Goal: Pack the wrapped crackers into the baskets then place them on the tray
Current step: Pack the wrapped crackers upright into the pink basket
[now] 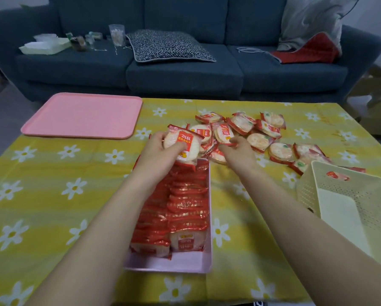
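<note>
A pink basket [185, 265] in the middle of the table holds two rows of wrapped crackers standing on edge. My left hand [158, 151] grips a wrapped cracker [183, 142] just above the basket's far end. My right hand [238, 151] pinches another wrapped cracker [223, 133] at the near edge of a loose pile of crackers [262, 138] spread over the table's far right. A cream perforated basket [339, 195] lies tilted at the right, with one cracker showing through its handle slot. The pink tray [83, 114] lies flat at the far left corner.
A yellow cloth with white flowers [52, 195] covers the table. Behind it stands a dark blue sofa [185, 71] with a patterned cushion, a red cloth, jars and a pale tray on its seat. Cardboard boxes [375, 102] stand at the far right.
</note>
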`<state>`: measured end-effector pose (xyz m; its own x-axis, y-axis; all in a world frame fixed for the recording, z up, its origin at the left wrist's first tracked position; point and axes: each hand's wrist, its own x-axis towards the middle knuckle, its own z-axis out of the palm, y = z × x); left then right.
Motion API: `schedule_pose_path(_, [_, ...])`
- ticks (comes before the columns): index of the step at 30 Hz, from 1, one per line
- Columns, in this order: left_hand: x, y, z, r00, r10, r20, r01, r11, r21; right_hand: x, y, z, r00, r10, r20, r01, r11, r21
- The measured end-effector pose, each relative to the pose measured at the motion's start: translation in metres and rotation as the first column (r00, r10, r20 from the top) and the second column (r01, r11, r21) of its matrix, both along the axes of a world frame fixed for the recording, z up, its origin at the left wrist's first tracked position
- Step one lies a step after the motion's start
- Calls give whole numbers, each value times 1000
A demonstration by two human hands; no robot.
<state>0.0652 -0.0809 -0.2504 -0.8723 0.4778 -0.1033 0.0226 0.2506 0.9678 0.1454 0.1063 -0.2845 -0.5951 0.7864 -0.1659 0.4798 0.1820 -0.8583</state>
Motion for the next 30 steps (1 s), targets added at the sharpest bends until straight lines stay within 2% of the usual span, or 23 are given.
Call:
schedule_pose_path(1, [-5, 0, -1, 1000, 14, 13, -14, 1000, 7, -14, 8, -10, 994, 50, 100, -60, 994, 95])
schedule_pose_path(3, [-10, -1, -3, 999, 25, 42, -25, 1000, 18, -36, 23, -26, 954, 110, 278, -164, 970, 180])
schedule_pose_path(6, [-15, 1, -7, 997, 17, 75, -18, 1000, 5, -62, 37, -40, 915, 130, 383, -210, 962, 175])
schedule_pose_path(12, [-26, 5, -13, 991, 60, 120, -60, 998, -3, -85, 42, -38, 933, 79, 352, -171, 956, 239])
schedule_pose_path(17, [-32, 5, -13, 981, 78, 178, -86, 996, 36, -82, 50, -36, 961, 21, 277, -73, 981, 178])
schedule_pose_path(21, [-39, 1, -14, 970, 122, 211, -138, 989, 60, -81, 52, -26, 961, -36, 272, -44, 959, 281])
schedule_pose_path(25, [-43, -4, -14, 963, 139, 229, -158, 985, 69, -95, 55, 1, 995, 28, 96, -33, 998, 51])
schedule_pose_path(28, [-45, -9, -14, 961, 143, 235, -161, 985, 58, -110, 50, 26, 999, 44, -6, -43, 993, 109])
schedule_pose_path(30, [-46, -12, -13, 961, 148, 235, -164, 985, 51, -121, 42, 36, 988, 149, -29, -146, 984, 101])
